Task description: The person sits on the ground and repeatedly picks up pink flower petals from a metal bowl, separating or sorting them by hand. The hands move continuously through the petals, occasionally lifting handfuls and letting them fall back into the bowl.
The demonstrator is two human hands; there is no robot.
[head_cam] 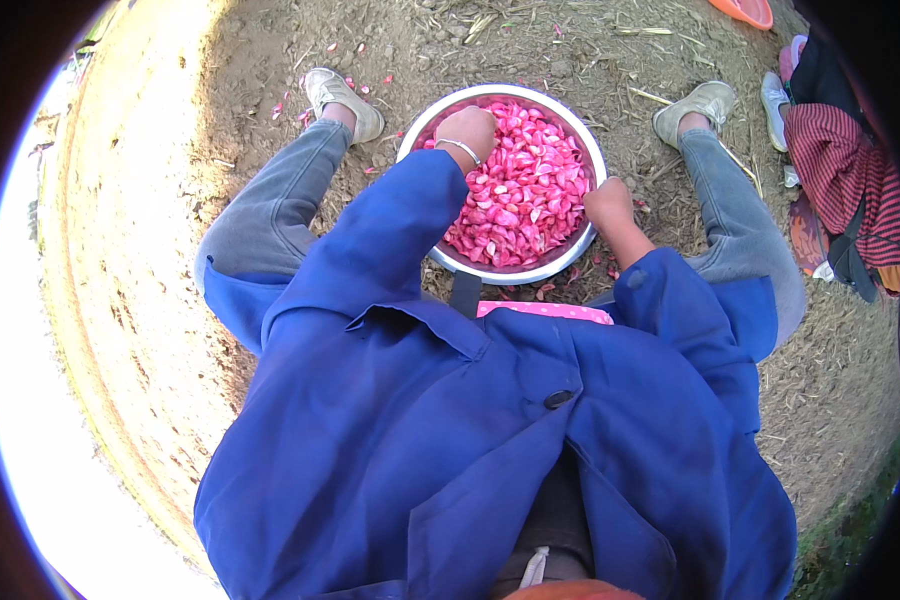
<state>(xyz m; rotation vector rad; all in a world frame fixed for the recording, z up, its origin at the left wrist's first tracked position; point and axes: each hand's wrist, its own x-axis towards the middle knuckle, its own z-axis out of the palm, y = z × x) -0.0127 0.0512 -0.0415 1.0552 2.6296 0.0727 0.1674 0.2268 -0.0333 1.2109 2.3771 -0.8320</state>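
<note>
A round metal basin [414, 126] stands on the ground between my feet, filled with bright pink-coated cloves [529, 172], seemingly garlic. My left hand [469, 131], with a bracelet at the wrist, is bent down over the cloves at the basin's far left side. Its fingers are hidden beneath the hand, so whether they hold cloves does not show. On the right, my right hand [609, 204] is closed at the basin's rim and grips it. A pink polka-dot edge [544, 310] and a dark strap [465, 294] show between the basin and my jacket.
Dry soil with straw [585, 52] surrounds the basin. Several loose pink cloves [300, 112] lie near my left shoe [343, 103]. At the right sits another person [844, 172] with a striped red-and-black cloth. An orange container [748, 10] is at the top right.
</note>
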